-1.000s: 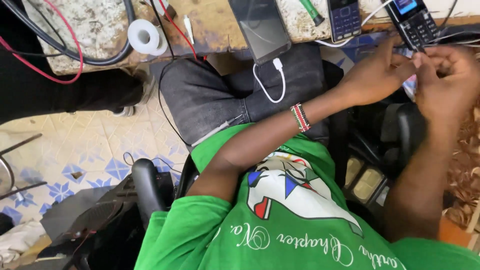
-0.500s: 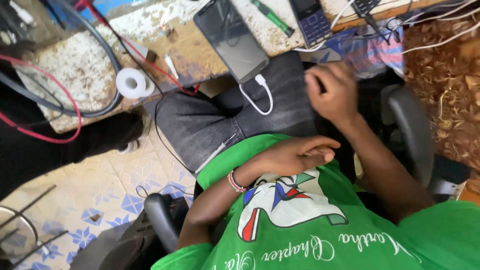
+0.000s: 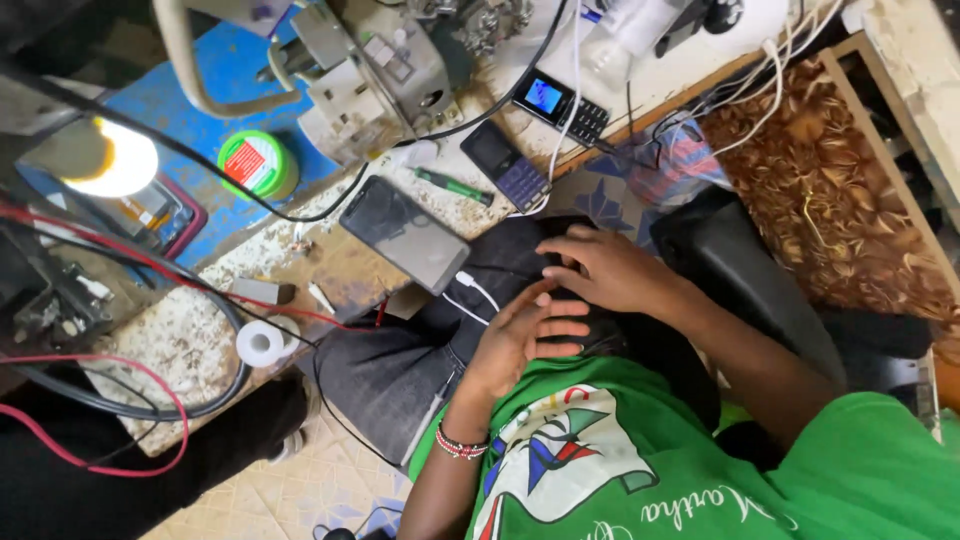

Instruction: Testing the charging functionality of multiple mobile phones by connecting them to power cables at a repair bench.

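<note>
My left hand [image 3: 520, 335], with a beaded bracelet at the wrist, lies on my lap with its fingers spread and nothing in it. My right hand [image 3: 602, 270] rests just above it on the dark trousers [image 3: 400, 375], fingers slightly apart and also empty. The fingertips of the two hands nearly touch. A black smartphone [image 3: 405, 235] lies on the bench edge a little to the left of my hands, and a white charging cable [image 3: 478, 290] runs from it onto my lap. My green shirt [image 3: 640, 470] fills the bottom.
On the worn bench [image 3: 180, 340] lie two keypad phones [image 3: 505, 165] [image 3: 560, 105], a green-handled screwdriver [image 3: 452, 186], a white tape roll [image 3: 260, 343], a green tin [image 3: 258, 163], a lit lamp [image 3: 112, 160] and red and black wires [image 3: 150, 450]. Black chair armrest [image 3: 745, 275] at right.
Both hands have left the keypad phone at the bench and come down onto my lap. The view has swung to show more of the bench.
</note>
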